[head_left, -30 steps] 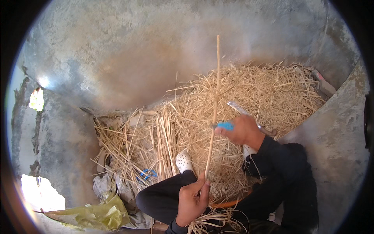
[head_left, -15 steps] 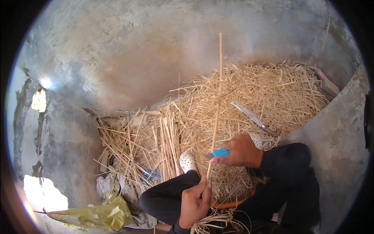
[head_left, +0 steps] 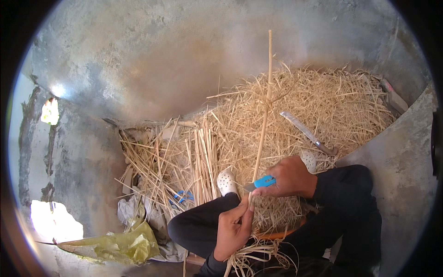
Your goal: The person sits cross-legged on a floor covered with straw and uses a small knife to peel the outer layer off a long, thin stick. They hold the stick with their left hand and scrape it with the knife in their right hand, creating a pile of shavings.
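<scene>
A long, thin, pale wooden stick [head_left: 263, 127], likely bamboo or cane, stands nearly upright in front of me, leaning a little to the right at its top. Its lower end is pinched between the thumb and fingers of my left hand [head_left: 233, 228]. My right hand [head_left: 294, 175] is closed around a blue utility knife [head_left: 265, 181]. The knife's blade lies against the stick just above my left fingertips. Below my left hand hangs a bunch of thin curled shavings [head_left: 260, 254].
A heap of straw-like shavings [head_left: 332, 101] lies against the grey wall [head_left: 184, 55]. On it rests a long knife [head_left: 304, 131] with a brown handle. Split sticks [head_left: 203, 161], blue-handled scissors [head_left: 182, 197] and a yellow-green plastic sheet [head_left: 115, 244] are at the left.
The two hands are closer together, with the blade nearer my left fingertips. The whole view has shifted slightly.
</scene>
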Action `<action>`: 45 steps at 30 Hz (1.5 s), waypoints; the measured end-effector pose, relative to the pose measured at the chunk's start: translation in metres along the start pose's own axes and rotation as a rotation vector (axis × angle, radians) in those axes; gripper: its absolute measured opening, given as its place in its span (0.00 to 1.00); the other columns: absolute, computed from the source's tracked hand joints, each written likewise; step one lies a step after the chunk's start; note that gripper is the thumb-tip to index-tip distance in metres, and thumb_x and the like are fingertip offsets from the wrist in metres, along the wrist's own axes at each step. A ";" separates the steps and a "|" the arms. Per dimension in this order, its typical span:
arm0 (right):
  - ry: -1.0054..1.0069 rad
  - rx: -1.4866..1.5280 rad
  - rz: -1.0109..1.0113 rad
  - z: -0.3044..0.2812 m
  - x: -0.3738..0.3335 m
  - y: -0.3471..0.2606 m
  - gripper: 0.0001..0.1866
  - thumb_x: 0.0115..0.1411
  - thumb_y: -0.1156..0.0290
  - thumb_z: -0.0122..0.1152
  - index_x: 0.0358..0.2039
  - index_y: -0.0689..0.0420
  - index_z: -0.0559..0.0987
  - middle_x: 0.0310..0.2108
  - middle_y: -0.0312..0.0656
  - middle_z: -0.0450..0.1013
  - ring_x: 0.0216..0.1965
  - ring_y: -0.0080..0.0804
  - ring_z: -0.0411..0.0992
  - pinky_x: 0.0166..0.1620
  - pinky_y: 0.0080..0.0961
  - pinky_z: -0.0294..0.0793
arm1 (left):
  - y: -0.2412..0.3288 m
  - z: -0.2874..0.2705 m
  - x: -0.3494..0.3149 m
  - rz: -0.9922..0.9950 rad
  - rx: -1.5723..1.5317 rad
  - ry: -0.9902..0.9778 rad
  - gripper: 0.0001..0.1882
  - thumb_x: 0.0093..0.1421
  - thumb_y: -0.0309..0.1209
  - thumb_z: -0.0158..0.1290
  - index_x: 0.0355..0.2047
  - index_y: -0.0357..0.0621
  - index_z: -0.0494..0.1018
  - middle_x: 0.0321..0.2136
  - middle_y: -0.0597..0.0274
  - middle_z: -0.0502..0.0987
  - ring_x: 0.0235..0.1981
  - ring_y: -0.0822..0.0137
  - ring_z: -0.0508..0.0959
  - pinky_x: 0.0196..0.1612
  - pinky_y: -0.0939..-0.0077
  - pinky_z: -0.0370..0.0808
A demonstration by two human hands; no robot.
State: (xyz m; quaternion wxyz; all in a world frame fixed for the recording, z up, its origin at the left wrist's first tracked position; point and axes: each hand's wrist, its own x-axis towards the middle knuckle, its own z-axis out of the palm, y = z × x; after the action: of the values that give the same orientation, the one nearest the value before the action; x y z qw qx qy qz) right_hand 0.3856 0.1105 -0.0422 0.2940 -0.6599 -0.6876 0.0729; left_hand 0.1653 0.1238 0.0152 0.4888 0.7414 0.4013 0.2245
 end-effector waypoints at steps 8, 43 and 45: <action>0.053 0.052 0.060 -0.007 0.004 0.006 0.44 0.47 0.22 0.48 0.09 0.57 0.75 0.06 0.42 0.65 0.09 0.38 0.67 0.15 0.33 0.64 | 0.011 -0.008 0.006 0.149 0.267 0.005 0.12 0.58 0.20 0.53 0.42 0.26 0.75 0.16 0.43 0.68 0.12 0.64 0.69 0.20 0.76 0.67; 0.099 -0.009 0.260 -0.003 0.019 0.052 0.46 0.51 0.23 0.44 0.09 0.60 0.74 0.06 0.42 0.62 0.09 0.39 0.65 0.16 0.36 0.63 | 0.013 -0.004 -0.014 0.171 0.295 -0.063 0.15 0.55 0.19 0.54 0.43 0.25 0.74 0.17 0.44 0.71 0.15 0.55 0.76 0.20 0.72 0.70; 0.096 -0.059 0.398 -0.018 0.030 0.077 0.46 0.51 0.23 0.43 0.08 0.59 0.74 0.05 0.41 0.61 0.10 0.39 0.65 0.17 0.37 0.63 | 0.015 -0.006 -0.014 0.172 0.342 -0.138 0.15 0.55 0.19 0.54 0.44 0.25 0.74 0.18 0.45 0.72 0.16 0.54 0.76 0.21 0.72 0.71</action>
State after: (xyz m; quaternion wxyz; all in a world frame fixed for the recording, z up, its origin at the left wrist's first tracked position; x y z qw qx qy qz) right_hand 0.4627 0.1431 -0.0558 0.2868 -0.7939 -0.5305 0.0779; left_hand 0.1588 0.1127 0.0317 0.3611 0.8587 0.3344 0.1426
